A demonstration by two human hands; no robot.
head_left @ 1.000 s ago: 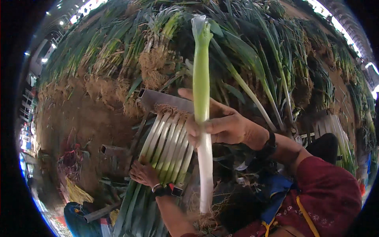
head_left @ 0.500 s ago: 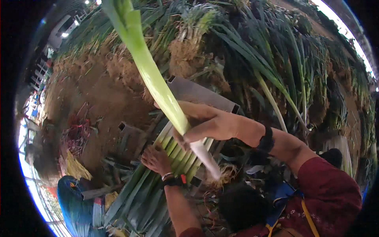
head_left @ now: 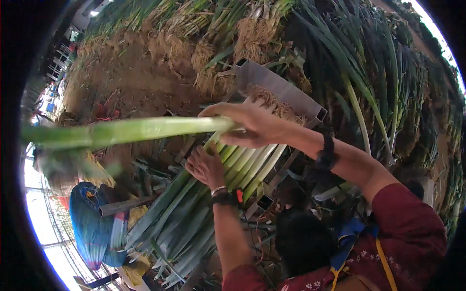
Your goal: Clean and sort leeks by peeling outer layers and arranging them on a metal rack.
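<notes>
My right hand (head_left: 247, 125) is closed round a leek (head_left: 160, 130) near its pale root end. The leek lies nearly level, its green end stretching left and blurred by motion. Below it, a row of leeks (head_left: 242, 165) rests slantwise on a metal frame, white ends and roots (head_left: 276, 104) up and right, dark green leaves (head_left: 170, 233) down and left. My left hand (head_left: 206, 167) is on the left side of that row, its fingers curled over the stalks. Part of the row is hidden under my right hand and the held leek.
Square metal tubes (head_left: 272, 85) of the frame stick out beyond the row. Heaps of leeks (head_left: 359, 72) with soil on their roots (head_left: 255, 41) line the back and right. A blue bundle (head_left: 90, 223) stands at the lower left, beside bare brown ground (head_left: 141, 72).
The leek in my right hand has swung from steeply upright to nearly level, its leaves now toward the left. My right hand has risen slightly over the row. My left hand stays on the row.
</notes>
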